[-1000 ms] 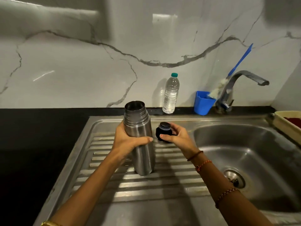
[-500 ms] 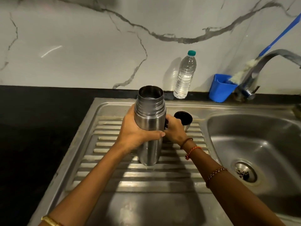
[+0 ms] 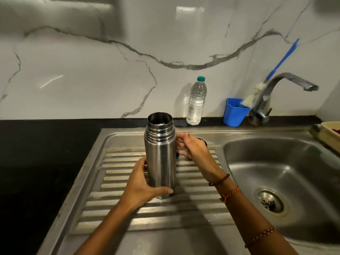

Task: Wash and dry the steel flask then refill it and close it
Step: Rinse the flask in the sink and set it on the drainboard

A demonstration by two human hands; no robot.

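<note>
The steel flask [image 3: 161, 162] stands upright and uncapped on the ribbed drainboard [image 3: 117, 210] of the sink. My left hand [image 3: 141, 186] grips it low, near its base. My right hand [image 3: 196, 153] hovers just right of the flask's upper body, with loose fingers pointing at it and nothing in them. Behind that hand a dark cap [image 3: 203, 142] shows in part. A small dark piece [image 3: 177, 158] peeks out between the flask and my right hand; most of it is hidden.
A clear water bottle [image 3: 196, 103] with a teal cap stands at the back wall. Beside it are a blue cup [image 3: 233, 113], a blue-handled brush [image 3: 281, 59] and the tap [image 3: 276, 83]. The basin [image 3: 287, 162] lies right, a cream tray [image 3: 331, 132] at far right, black counter [image 3: 46, 162] left.
My right hand has put the black stopper down behind the flask and come away with nothing in it. My left hand has slid from the flask's upper body down to its base.
</note>
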